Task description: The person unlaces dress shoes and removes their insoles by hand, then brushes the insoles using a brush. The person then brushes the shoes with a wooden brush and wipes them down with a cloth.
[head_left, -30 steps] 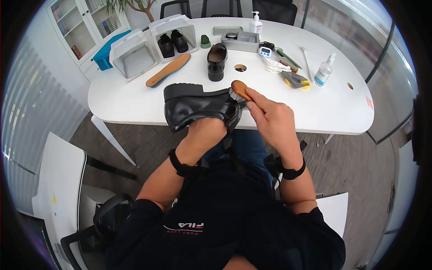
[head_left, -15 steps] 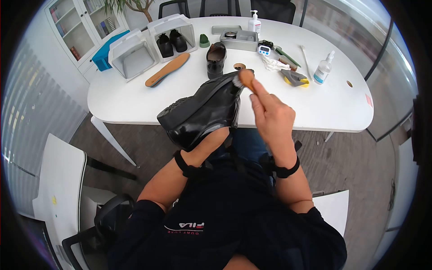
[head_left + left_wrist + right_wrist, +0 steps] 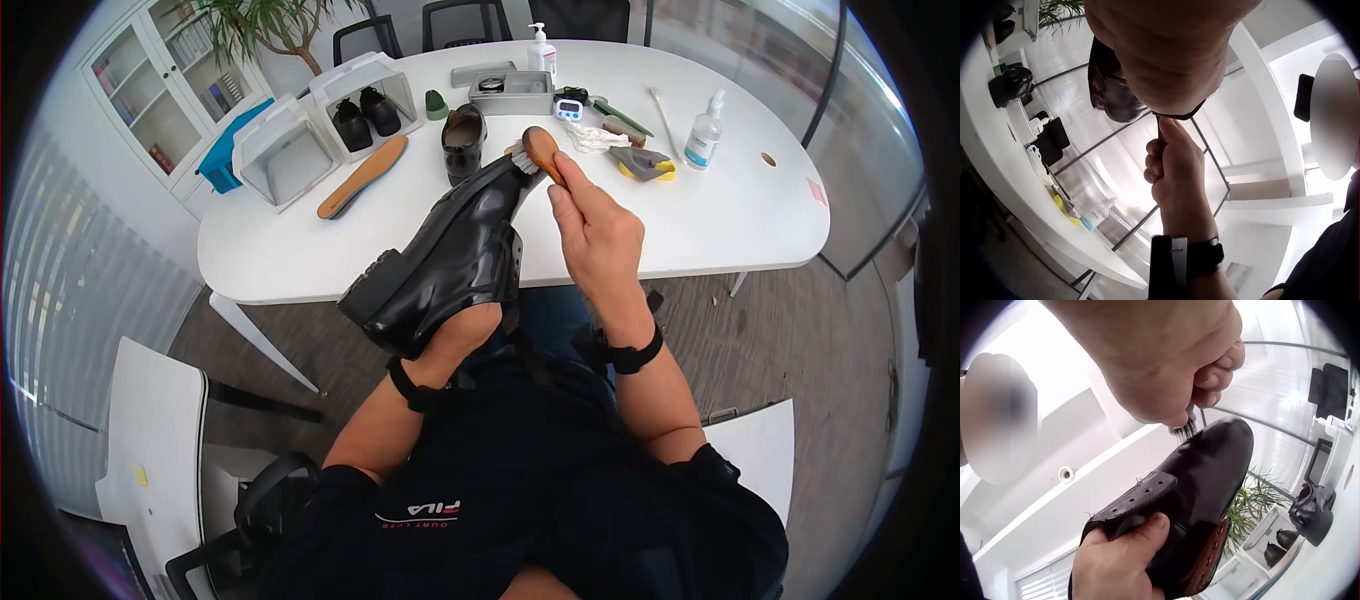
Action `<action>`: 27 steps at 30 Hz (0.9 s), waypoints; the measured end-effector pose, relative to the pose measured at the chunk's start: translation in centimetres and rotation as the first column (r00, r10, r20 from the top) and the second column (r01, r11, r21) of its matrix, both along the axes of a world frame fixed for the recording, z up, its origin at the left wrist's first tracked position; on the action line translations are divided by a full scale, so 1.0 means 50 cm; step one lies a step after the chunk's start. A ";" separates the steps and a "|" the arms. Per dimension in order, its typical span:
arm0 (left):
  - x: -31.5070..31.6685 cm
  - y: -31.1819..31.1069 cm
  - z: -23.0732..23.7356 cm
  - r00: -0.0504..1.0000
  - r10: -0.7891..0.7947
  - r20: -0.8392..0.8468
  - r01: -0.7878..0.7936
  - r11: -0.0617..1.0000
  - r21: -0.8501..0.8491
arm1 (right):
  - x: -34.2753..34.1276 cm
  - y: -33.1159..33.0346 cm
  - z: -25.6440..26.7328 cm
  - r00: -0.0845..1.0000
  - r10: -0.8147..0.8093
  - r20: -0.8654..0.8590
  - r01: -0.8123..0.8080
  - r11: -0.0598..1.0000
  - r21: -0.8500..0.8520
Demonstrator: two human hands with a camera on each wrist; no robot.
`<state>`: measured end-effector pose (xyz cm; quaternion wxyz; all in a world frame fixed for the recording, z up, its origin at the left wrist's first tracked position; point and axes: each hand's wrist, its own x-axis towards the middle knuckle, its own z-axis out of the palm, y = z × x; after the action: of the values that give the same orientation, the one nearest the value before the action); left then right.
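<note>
A black leather lace-up shoe (image 3: 465, 235) without laces is held up in front of the table, tilted with its toe up and away. My left hand (image 3: 465, 330) reaches into its opening and holds it from inside; in the right wrist view the thumb (image 3: 1155, 530) lies by the eyelet flap. My right hand (image 3: 603, 232) pinches the wooden handle of a small brush (image 3: 543, 150). Its pale-tipped bristles (image 3: 1186, 431) meet the upper near the toe. On the table stands a second black shoe (image 3: 463, 160), its toe pointing toward me.
The white table (image 3: 330, 262) also bears an insole (image 3: 365, 178), two clear boxes, one with small black shoes (image 3: 365, 118), a metal tin (image 3: 512, 100) and a green spiky object (image 3: 436, 105). A timer (image 3: 569, 110), brushes, cloths (image 3: 645, 163) and a spray bottle (image 3: 704, 135) lie right.
The held shoe has swung from nearly level to steeply tilted, toe up. The right hand has risen with the brush, which stays at the toe end. The head view has shifted slightly.
</note>
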<state>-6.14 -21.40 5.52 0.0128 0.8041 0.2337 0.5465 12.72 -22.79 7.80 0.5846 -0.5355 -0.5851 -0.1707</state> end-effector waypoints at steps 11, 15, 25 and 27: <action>-0.005 0.016 -0.035 0.984 -0.120 0.133 0.163 0.910 -0.381 | -0.037 -0.043 -0.070 0.966 0.254 -0.045 -0.255 0.967 -0.026; 0.008 0.012 -0.028 0.894 -0.117 0.433 0.350 0.787 -0.509 | -0.036 -0.081 -0.065 0.889 0.401 0.220 -0.410 0.912 -0.006; -0.019 0.017 0.014 0.692 -0.259 0.674 0.709 0.419 -0.567 | -0.042 -0.068 -0.070 0.934 0.296 0.202 -0.294 0.955 -0.040; -0.019 0.007 0.025 0.609 -0.279 0.743 0.793 0.246 -0.557 | -0.028 -0.047 -0.066 0.975 0.179 0.134 -0.175 0.984 -0.038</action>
<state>-7.07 -21.05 6.74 0.6664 0.5365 0.1543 0.4942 11.35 -25.12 4.52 0.5491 -0.4757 -0.6713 -0.1467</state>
